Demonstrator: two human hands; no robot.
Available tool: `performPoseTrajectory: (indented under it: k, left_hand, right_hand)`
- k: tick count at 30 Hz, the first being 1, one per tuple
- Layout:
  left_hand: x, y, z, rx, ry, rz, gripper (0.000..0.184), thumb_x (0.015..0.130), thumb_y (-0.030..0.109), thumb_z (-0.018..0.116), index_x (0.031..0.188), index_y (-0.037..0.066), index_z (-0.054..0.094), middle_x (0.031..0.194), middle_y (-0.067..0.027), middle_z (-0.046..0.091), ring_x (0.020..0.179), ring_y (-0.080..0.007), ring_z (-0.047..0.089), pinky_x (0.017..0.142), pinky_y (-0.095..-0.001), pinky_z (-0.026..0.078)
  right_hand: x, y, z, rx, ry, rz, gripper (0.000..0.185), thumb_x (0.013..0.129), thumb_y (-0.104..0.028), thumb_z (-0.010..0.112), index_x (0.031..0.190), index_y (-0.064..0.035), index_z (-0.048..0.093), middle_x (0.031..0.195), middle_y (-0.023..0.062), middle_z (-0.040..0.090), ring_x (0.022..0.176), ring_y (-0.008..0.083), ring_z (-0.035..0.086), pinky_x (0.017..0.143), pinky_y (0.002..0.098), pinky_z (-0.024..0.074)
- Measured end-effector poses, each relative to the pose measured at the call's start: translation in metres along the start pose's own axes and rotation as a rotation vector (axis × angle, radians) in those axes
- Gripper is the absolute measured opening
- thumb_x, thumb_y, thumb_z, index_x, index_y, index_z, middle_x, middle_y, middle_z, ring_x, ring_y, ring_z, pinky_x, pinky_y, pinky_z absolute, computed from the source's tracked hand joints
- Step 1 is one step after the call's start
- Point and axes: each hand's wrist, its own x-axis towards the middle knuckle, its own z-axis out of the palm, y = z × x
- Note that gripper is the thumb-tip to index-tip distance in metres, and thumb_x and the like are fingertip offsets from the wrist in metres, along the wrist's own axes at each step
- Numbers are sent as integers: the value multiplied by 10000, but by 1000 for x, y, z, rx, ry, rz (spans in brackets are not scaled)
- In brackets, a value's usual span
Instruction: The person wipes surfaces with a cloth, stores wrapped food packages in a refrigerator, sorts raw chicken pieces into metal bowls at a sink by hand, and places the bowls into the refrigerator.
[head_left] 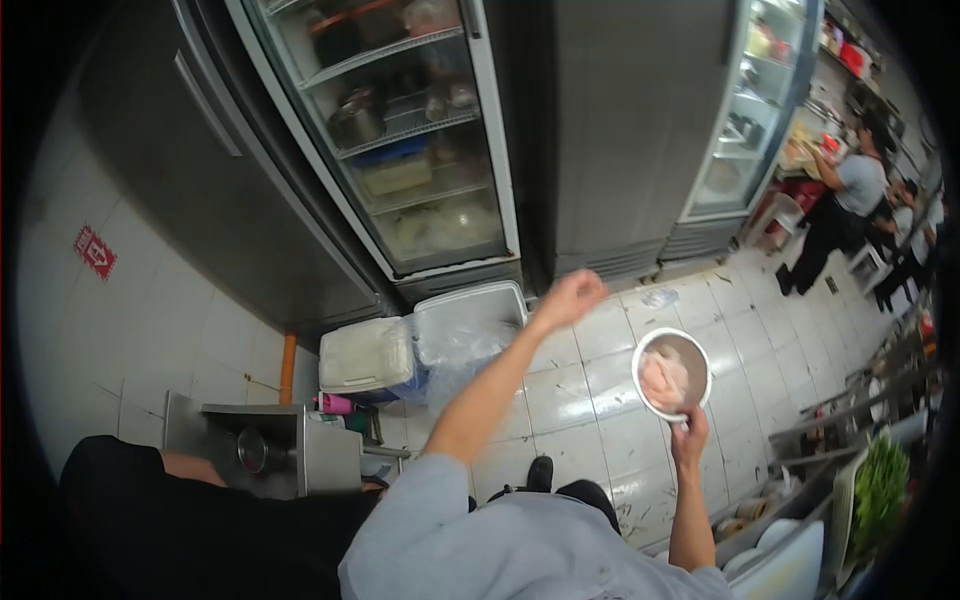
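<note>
My right hand [689, 436] grips the near rim of a white round bowl [704, 362], held out over the floor. Inside the bowl lie pale pink pieces that look like raw meat [663, 376]. My left hand [575, 298] is stretched forward in the air, apart from the bowl and nearest the base of the steel refrigerators. Motion smears its fingers, and I see no object in it.
A glass-door refrigerator [508, 200] and a steel refrigerator [625, 140] stand ahead. Below are a lidded white container [362, 352] and an open cooler [470, 300] with plastic. Beside me is a person in black [200, 530]; another person [857, 185] stands far right, near green leaves [880, 490].
</note>
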Motion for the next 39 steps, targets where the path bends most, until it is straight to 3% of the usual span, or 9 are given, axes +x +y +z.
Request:
performPoseTrajectory:
  k: [4,8,18,22,25,27,33,35,39]
  left_hand:
    - [134,77,-152,238,374,107,191,887,247,593,907,67,653,689,-9,620,655,-75,582,597,-260,486]
    - [241,116,-277,750,613,148,281,856,275,564,966,46,684,872,-128,693,793,-289,667,725,-360,509]
    - [406,151,-367,1026,945,196,458,772,391,675,922,-33,587,891,-224,655,894,-399,623,792,-421,487]
    - [390,163,-355,881,884,124,374,779,286,650,881,-65,572,843,-284,628,875,-440,611,767,-452,486]
    - [346,167,-342,741,815,162,246,869,210,637,842,-12,534,746,-82,622,695,-98,540,605,-271,439]
    - [298,182,-314,447,856,306,215,898,165,619,813,18,486,723,-35,599,646,-49,472,545,-233,399]
    - [120,163,-308,1342,1524,510,368,967,175,472,1230,-82,449,1186,-168,520,1062,-195,522,910,-319,427]
    - [94,187,-294,1534,1699,225,448,977,175,442,1342,-74,364,1282,-194,460,1136,-241,501,970,-344,410]
    - [38,204,-301,860,1768,313,460,1018,262,346,1379,-23,347,1264,-136,494,1090,-214,531,932,-305,437]
  right_hand:
    - [17,43,9,-101,44,95,166,693,-32,690,797,-28,561,735,105,540,690,249,523,628,339,416]
    - [59,90,24,-161,31,121,157,701,-23,676,778,-22,539,728,107,530,662,243,505,608,344,405]
    - [283,75,151,15,-241,-127,208,660,-9,711,788,-30,549,735,120,555,682,279,539,618,356,428]
    - [372,32,214,198,-400,-231,232,639,2,718,793,-32,548,753,129,570,726,306,562,655,377,439]
    - [425,-10,260,243,-419,-412,233,635,-13,727,781,-30,546,754,123,572,709,294,562,636,367,443]
    - [455,-46,292,347,-492,-414,239,626,-24,735,777,-30,550,756,120,573,695,288,561,618,358,443]
    - [508,-198,396,594,-671,-725,236,675,-110,722,829,-25,564,752,124,530,686,293,546,608,356,448]
    - [520,-271,443,723,-704,-774,251,706,-123,708,857,-9,542,781,149,541,697,328,548,621,383,446]
    - [533,-427,547,774,-611,-866,303,749,-222,716,855,3,543,752,170,572,710,331,575,646,386,457]
